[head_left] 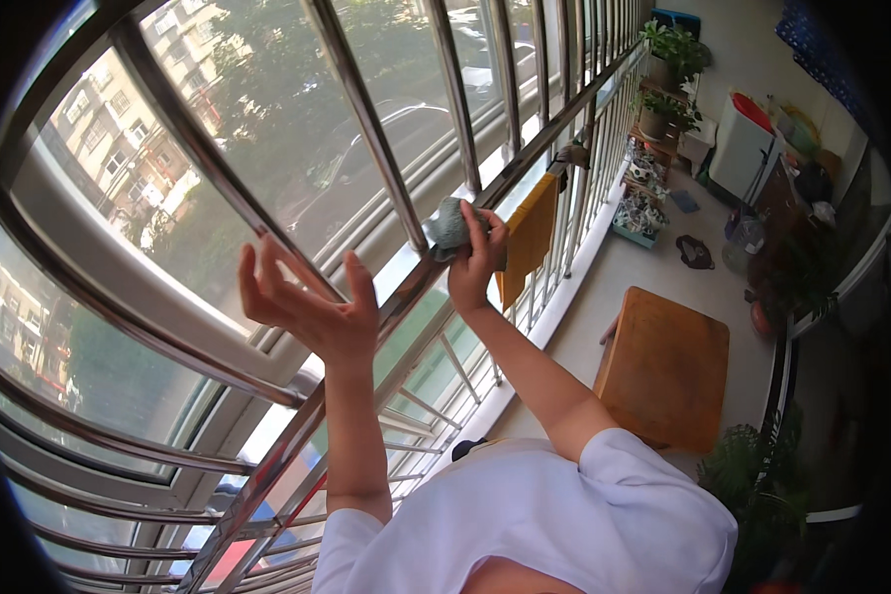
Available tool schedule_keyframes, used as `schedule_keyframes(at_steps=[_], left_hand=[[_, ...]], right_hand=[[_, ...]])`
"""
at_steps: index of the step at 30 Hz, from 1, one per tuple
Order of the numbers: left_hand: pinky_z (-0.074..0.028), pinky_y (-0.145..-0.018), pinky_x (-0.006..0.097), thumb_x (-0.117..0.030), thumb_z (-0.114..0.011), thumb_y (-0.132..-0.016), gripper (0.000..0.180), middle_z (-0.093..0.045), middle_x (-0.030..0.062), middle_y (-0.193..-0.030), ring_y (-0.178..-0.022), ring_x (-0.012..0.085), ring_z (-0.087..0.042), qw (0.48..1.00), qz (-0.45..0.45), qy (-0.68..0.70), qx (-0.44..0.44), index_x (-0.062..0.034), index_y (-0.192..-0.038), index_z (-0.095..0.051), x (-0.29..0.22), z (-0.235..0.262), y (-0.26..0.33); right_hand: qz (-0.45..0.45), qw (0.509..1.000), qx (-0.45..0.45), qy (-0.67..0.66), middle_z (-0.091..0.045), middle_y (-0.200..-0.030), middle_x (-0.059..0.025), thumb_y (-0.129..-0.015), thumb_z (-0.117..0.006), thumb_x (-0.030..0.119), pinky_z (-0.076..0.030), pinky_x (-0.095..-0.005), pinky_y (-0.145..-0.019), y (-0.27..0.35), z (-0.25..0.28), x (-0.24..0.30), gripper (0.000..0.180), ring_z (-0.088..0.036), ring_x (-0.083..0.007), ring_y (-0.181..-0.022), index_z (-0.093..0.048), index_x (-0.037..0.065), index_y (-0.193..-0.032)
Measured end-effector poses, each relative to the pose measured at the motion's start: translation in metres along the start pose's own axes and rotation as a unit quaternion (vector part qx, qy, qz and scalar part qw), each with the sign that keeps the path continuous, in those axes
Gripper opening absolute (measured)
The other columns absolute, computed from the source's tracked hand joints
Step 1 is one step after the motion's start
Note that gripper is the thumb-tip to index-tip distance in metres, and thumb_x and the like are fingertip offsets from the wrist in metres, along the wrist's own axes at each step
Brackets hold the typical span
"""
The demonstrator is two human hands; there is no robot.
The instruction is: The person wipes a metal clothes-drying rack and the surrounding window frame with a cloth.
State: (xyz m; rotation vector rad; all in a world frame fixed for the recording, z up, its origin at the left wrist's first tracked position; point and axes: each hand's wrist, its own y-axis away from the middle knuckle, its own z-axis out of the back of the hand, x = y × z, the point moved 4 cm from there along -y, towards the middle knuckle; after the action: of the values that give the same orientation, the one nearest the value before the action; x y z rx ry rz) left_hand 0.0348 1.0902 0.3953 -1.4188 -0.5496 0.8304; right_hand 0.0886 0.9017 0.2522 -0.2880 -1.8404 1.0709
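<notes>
My right hand (477, 262) is closed around a bunched grey-green cloth (449, 228). The cloth lies against the shiny metal rail (411, 289), right by the foot of an upright bar (374, 129). To the left, my left hand (319, 312) is raised with its fingers curved and spread, holding nothing. It is close to another slanting bar (208, 163); whether the fingers touch that bar I cannot tell. Just beyond my right hand, a mustard-yellow cloth (531, 243) hangs from the rail.
A wooden stool or low table (668, 366) stands on the pale floor to my right. Potted plants (671, 51), a teal tray (636, 230) and a white cabinet (742, 148) are farther off. Behind the bars is a window frame (144, 267), with trees and buildings outside.
</notes>
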Motion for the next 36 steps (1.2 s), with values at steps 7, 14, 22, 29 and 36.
schedule_keyframes(at_steps=[7,14,22,29,36], left_hand=[[-0.036,-0.050,0.019,-0.027,-0.057,-0.100,0.043,-0.048,-0.0004,-0.066,-0.056,0.0043,-0.045,0.898,0.266,0.348,0.044,0.0015,-0.129,-0.042,0.026,-0.025,-0.019],[-0.029,-0.046,0.020,-0.019,-0.057,-0.099,0.039,-0.042,-0.0022,-0.068,-0.052,0.0034,-0.036,0.900,0.243,0.362,0.015,0.0014,-0.129,-0.043,0.027,-0.031,-0.015],[-0.026,-0.044,0.020,-0.017,-0.061,-0.095,0.044,-0.045,-0.0001,-0.074,-0.051,0.0032,-0.036,0.897,0.237,0.373,0.005,0.0012,-0.131,-0.043,0.034,-0.032,-0.012],[-0.025,-0.047,0.021,-0.022,-0.063,-0.095,0.050,-0.044,-0.0004,-0.073,-0.052,0.0042,-0.034,0.914,0.224,0.338,-0.001,0.0033,-0.132,-0.042,0.026,-0.032,-0.015],[-0.025,-0.050,0.020,-0.026,-0.061,-0.097,0.054,-0.035,-0.0034,-0.064,-0.052,0.0038,-0.030,0.926,0.213,0.313,0.007,0.0086,-0.131,-0.038,0.025,-0.034,-0.017]], right_hand=[[0.152,0.979,0.135,0.001,-0.050,-0.120,-0.0151,-0.079,-0.056,0.003,-0.039,-0.0424,-0.094,0.011,0.011,0.018,0.056,-0.047,-0.0330,-0.108,-0.058,0.012,-0.134],[0.035,0.998,-0.017,0.041,-0.046,-0.116,-0.0141,-0.078,-0.051,-0.007,-0.037,-0.0418,-0.098,-0.075,0.019,-0.084,0.055,-0.046,-0.0323,-0.110,-0.063,0.011,-0.128],[0.057,0.996,0.064,-0.015,-0.044,-0.119,-0.0197,-0.082,-0.048,-0.003,-0.037,-0.0409,-0.100,-0.047,0.015,-0.056,0.058,-0.046,-0.0336,-0.109,-0.052,0.004,-0.139],[0.072,0.995,0.015,0.060,-0.053,-0.110,-0.0134,-0.073,-0.053,-0.008,-0.042,-0.0403,-0.092,-0.121,0.032,-0.112,0.050,-0.052,-0.0325,-0.104,-0.069,0.012,-0.117],[0.081,0.995,0.066,0.000,-0.053,-0.110,-0.0140,-0.070,-0.059,-0.005,-0.043,-0.0429,-0.091,-0.098,0.028,-0.080,0.052,-0.052,-0.0338,-0.104,-0.066,0.010,-0.119]])
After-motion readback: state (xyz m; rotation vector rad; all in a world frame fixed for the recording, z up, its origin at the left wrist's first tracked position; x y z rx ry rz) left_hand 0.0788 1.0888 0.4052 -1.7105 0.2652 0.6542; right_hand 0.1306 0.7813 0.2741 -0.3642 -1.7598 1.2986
